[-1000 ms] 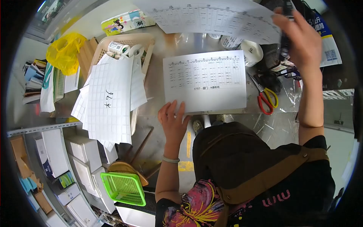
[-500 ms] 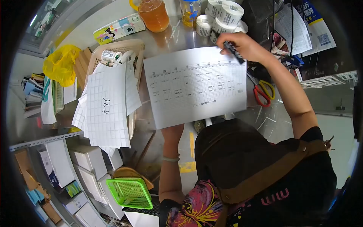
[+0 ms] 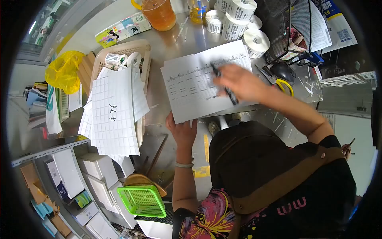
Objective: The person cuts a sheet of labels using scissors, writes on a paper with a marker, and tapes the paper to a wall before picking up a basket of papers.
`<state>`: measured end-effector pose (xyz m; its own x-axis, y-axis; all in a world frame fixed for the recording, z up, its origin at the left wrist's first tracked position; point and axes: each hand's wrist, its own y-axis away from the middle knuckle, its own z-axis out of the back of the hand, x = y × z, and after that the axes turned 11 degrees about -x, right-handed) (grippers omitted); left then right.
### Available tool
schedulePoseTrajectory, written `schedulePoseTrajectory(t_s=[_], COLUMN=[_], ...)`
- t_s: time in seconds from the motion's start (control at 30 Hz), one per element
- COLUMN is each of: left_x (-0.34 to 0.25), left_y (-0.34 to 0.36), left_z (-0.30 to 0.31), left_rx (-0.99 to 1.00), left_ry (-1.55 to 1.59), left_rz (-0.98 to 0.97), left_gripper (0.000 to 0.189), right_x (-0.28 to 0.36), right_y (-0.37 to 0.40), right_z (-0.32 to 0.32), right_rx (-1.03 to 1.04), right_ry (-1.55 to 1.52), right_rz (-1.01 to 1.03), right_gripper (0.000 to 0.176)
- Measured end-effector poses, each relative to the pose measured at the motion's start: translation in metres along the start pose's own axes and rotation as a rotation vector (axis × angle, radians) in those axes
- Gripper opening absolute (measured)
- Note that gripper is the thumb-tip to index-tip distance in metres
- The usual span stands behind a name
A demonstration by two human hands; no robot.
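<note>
My left hand point(image 3: 182, 126) is at the lower left edge of the printed sheet point(image 3: 191, 107), its fingers pressed against the paper and partly hidden under it. My right hand point(image 3: 240, 83), smeared by motion, hovers over the right half of the sheet. It holds a black marker point(image 3: 230, 95) that slants across the printed table. Scissors with yellow handles point(image 3: 285, 85) lie right of the sheet, partly behind my right forearm.
Label rolls point(image 3: 255, 40), a jug of amber liquid point(image 3: 159, 15) and a black mesh rack point(image 3: 299, 32) stand along the back. At left, grid papers point(image 3: 113, 131) lie over a beige basket point(image 3: 148, 51). A green basket point(image 3: 141, 201) sits lower down.
The sheet has come down flatter and shifted right, with another paper edge showing behind it. My right hand has moved left and down over it with the marker. The left fingers now show.
</note>
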<state>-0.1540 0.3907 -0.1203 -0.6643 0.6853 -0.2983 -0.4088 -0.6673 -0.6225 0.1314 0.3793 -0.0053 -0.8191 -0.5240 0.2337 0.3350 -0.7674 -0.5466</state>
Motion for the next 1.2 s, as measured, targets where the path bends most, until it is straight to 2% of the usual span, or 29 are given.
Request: schedulePoseTrajectory(t_s=[0.13, 0.27, 0.37, 0.47, 0.53, 0.67, 0.77, 0.93, 1.07, 1.2], left_x=[-0.005, 0.002, 0.021, -0.006, -0.032, -0.05, -0.053, -0.049, -0.048, -0.047], left_y=[-0.011, -0.007, 0.026, 0.003, -0.028, -0.049, -0.049, -0.052, -0.054, -0.052], left_z=[0.012, 0.034, 0.043, 0.055, 0.051, 0.026, 0.022, 0.019, 0.02, 0.02], left_rx=[0.018, -0.013, -0.185, -0.166, -0.076, 0.105, 0.151, 0.16, 0.178, 0.176], left_ry=[0.07, 0.257, 0.375, 0.349, 0.252, 0.042, -0.018, -0.049, -0.066, -0.051], left_rz=[-0.002, 0.085, 0.094, 0.037, 0.037, 0.076, 0.075, 0.03, 0.008, -0.008], left_gripper=[0.045, 0.034, 0.031, 0.029, 0.028, 0.04, 0.052, 0.059, 0.061, 0.058], right_x=[0.031, 0.03, 0.028, 0.03, 0.031, 0.031, 0.029, 0.036, 0.058, 0.08], right_y=[0.03, 0.045, 0.047, 0.046, 0.045, 0.045, 0.047, 0.054, 0.08, 0.105], right_z=[-0.017, -0.03, -0.032, -0.031, -0.03, -0.03, -0.032, -0.03, -0.022, -0.008], right_rx=[0.11, 0.082, 0.063, 0.058, 0.047, 0.021, 0.01, 0.0, -0.055, -0.023], right_ry=[-0.115, -0.089, -0.103, -0.109, -0.109, -0.11, -0.114, -0.051, -0.086, -0.042], right_rz=[-0.035, -0.065, -0.086, -0.103, -0.103, -0.087, -0.081, -0.079, -0.133, -0.236], right_gripper=[0.042, 0.041, 0.039, 0.037, 0.036, 0.036, 0.035, 0.035, 0.03, 0.03])
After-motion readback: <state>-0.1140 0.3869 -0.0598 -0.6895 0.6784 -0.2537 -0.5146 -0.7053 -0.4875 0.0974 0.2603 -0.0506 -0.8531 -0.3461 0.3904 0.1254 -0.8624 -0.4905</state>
